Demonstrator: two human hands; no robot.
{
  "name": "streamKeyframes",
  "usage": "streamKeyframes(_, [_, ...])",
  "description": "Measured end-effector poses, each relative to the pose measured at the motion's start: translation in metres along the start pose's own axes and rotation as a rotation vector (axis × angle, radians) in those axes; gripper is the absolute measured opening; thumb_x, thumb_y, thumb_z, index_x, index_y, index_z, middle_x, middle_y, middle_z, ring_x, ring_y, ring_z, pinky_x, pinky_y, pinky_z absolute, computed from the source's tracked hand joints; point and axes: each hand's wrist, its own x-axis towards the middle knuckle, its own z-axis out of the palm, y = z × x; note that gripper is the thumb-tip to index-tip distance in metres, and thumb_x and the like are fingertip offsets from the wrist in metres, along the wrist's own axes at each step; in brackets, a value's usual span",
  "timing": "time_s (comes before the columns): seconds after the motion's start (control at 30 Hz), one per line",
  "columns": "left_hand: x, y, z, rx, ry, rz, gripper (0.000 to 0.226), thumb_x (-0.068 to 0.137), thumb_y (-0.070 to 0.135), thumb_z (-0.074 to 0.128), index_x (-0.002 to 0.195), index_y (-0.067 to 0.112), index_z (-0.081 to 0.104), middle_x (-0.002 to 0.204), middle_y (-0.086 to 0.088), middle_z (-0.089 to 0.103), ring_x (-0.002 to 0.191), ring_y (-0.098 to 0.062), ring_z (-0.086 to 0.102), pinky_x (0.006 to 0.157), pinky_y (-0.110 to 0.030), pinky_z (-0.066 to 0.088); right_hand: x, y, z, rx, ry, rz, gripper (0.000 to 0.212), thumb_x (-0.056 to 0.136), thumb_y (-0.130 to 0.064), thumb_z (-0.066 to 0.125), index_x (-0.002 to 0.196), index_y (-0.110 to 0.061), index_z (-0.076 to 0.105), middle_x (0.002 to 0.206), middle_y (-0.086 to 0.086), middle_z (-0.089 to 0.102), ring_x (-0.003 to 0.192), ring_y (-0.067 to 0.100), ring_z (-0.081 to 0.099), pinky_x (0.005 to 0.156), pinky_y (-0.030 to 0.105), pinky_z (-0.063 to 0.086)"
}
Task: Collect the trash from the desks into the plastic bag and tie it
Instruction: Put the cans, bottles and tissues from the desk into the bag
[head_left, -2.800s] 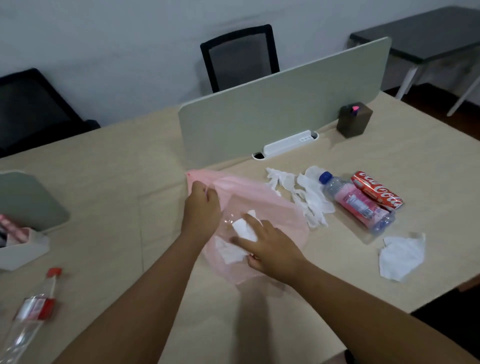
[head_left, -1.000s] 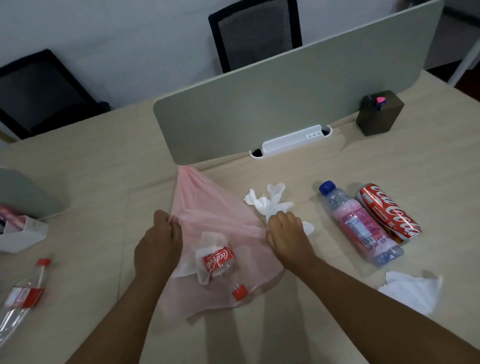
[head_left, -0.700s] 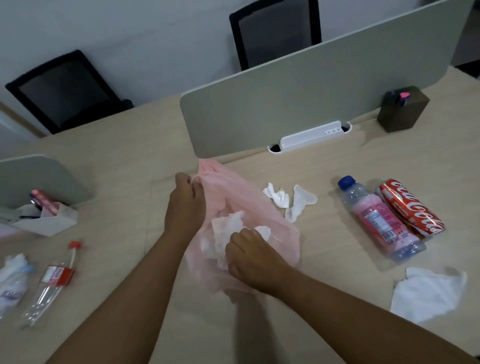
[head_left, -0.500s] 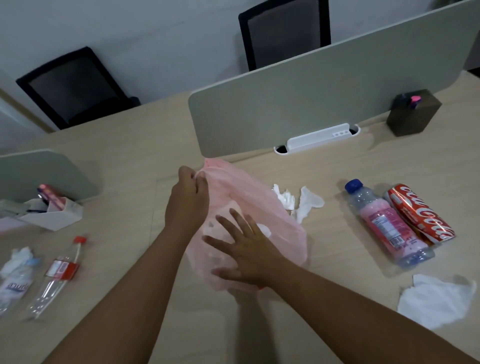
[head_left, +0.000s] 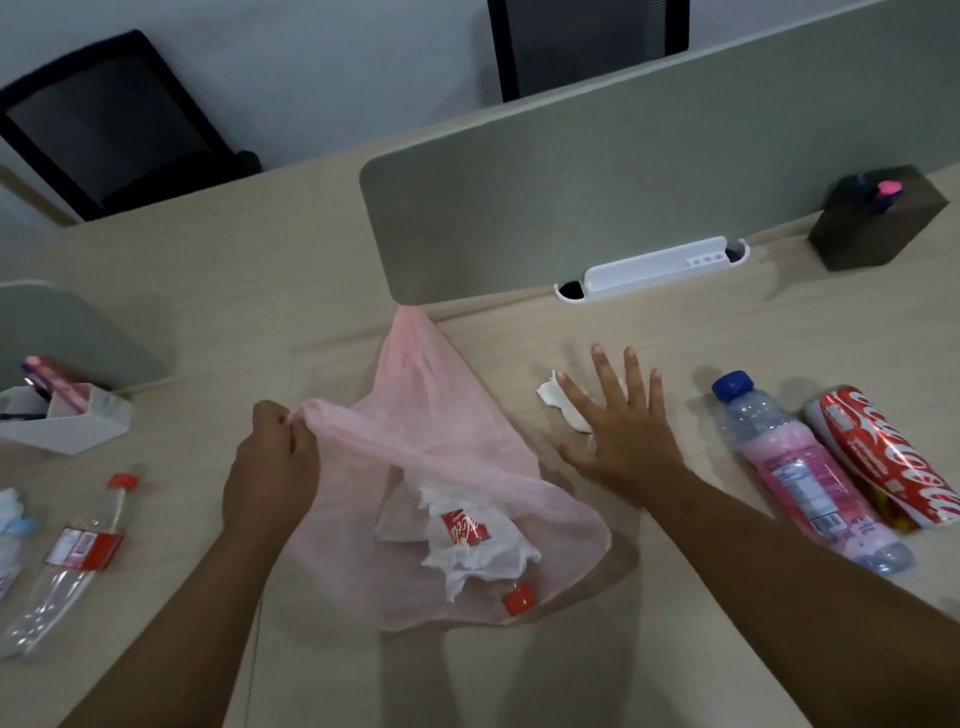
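On the desk (head_left: 675, 332), a pink plastic bag (head_left: 426, 395) lies spread out, its far tip just short of the grey-green divider (head_left: 597, 197) that stands behind it. The left hand (head_left: 272, 462) is at the bag's left edge, fingers curled and pinching the rim, which is stretched taut towards the right and holds the mouth open. Inside the bag, seen through the film, are crumpled white tissues (head_left: 483, 558) and a clear bottle with a red label (head_left: 462, 527) and red cap.

Just right of the bag, the right hand (head_left: 623, 431) is flat, palm down, fingers straight and spread, gripping nothing. It partly covers a scrap of white tissue (head_left: 558, 397); whether the palm presses on it cannot be told.

Further right of the bag lie a blue-capped bottle of pink drink (head_left: 800, 467) and, touching it on its far side, a red cola can (head_left: 883, 457), both on their sides.

Well left of the bag lies an empty clear bottle with a red cap (head_left: 72, 551); beyond it stands a white desk holder (head_left: 67, 421).

Behind the bag to the right, a white cable tray (head_left: 654, 267) sits at the divider's foot, and a dark box (head_left: 878, 218) stands further right.
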Motion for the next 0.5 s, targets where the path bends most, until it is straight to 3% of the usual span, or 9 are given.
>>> streamKeyframes(0.1, [0.001, -0.005, 0.005, -0.007, -0.034, -0.004, 0.017, 0.1, 0.026, 0.041, 0.097, 0.009, 0.043, 0.082, -0.014, 0.055, 0.075, -0.033, 0.053, 0.066, -0.043, 0.045, -0.007, -0.011, 0.025, -0.014, -0.064, -0.016, 0.068, 0.084, -0.063, 0.044, 0.145, -0.034, 0.039, 0.151, 0.016, 0.038, 0.136, 0.045, 0.033, 0.106, 0.06, 0.027])
streamKeyframes(0.17, [0.002, -0.004, 0.007, -0.017, -0.052, -0.006, 0.016, 0.1, 0.026, 0.043, 0.097, 0.01, 0.043, 0.082, -0.013, 0.055, 0.075, -0.033, 0.053, 0.066, -0.042, 0.044, -0.013, -0.012, 0.031, -0.003, 0.006, 0.014, 0.045, 0.087, -0.044, 0.046, 0.125, -0.021, 0.057, 0.123, 0.015, 0.057, 0.111, 0.039, 0.052, 0.09, 0.048, 0.039])
streamKeyframes(0.27, [0.0, 0.004, 0.009, -0.04, -0.064, 0.007, 0.017, 0.099, 0.026, 0.045, 0.096, 0.01, 0.043, 0.082, -0.012, 0.056, 0.075, -0.033, 0.054, 0.067, -0.043, 0.045, -0.011, -0.01, 0.033, -0.017, 0.13, 0.014, 0.021, 0.088, -0.025, 0.043, 0.091, -0.012, 0.059, 0.087, 0.013, 0.057, 0.077, 0.034, 0.055, 0.066, 0.043, 0.043])
streamKeyframes(0.4, [-0.006, 0.027, 0.011, -0.079, -0.073, 0.08, 0.017, 0.099, 0.027, 0.043, 0.095, 0.011, 0.043, 0.081, -0.012, 0.056, 0.075, -0.033, 0.054, 0.067, -0.042, 0.044, -0.017, -0.003, 0.025, 0.022, 0.136, 0.028, 0.028, 0.092, -0.022, 0.036, 0.084, -0.009, 0.059, 0.074, 0.011, 0.056, 0.064, 0.032, 0.056, 0.054, 0.04, 0.047])
streamKeyframes(0.5, [-0.014, 0.05, 0.012, -0.095, -0.088, 0.152, 0.02, 0.1, 0.033, 0.042, 0.096, 0.013, 0.043, 0.077, -0.005, 0.054, 0.073, -0.032, 0.053, 0.066, -0.039, 0.044, -0.029, -0.004, -0.004, 0.145, 0.239, 0.039, 0.033, 0.096, -0.024, 0.032, 0.084, -0.007, 0.057, 0.073, 0.012, 0.054, 0.063, 0.03, 0.054, 0.056, 0.041, 0.048])
